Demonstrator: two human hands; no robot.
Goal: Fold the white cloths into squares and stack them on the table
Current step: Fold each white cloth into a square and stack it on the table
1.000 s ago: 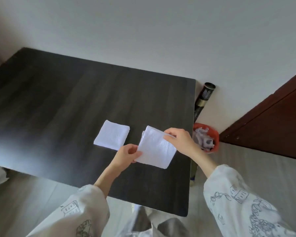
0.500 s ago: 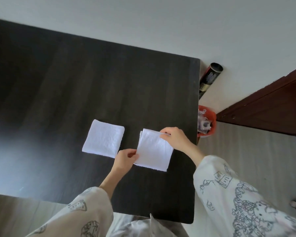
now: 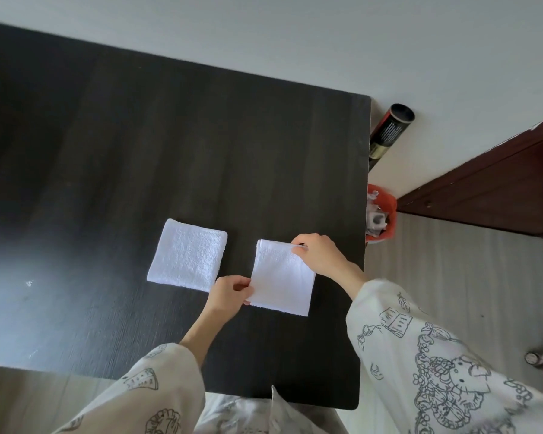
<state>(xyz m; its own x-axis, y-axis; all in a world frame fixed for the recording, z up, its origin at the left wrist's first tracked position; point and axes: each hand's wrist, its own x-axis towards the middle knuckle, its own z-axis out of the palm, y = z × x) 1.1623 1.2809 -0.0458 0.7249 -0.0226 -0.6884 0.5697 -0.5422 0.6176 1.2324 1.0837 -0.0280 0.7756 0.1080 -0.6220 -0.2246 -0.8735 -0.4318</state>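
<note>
Two white terry cloths lie on the dark wood-grain tabletop [image 3: 138,151]. One folded white square cloth [image 3: 187,254] rests flat, untouched. Just beside it, the second folded white cloth [image 3: 282,278] is held by both hands: the left hand [image 3: 231,292] pinches its near left corner in a closed grip, the right hand [image 3: 315,253] pinches its far right corner.

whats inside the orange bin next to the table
The orange bin holds crumpled white and grey scraps near its top. The table edge covers its left part, so what lies there and deeper down cannot be seen.
</note>
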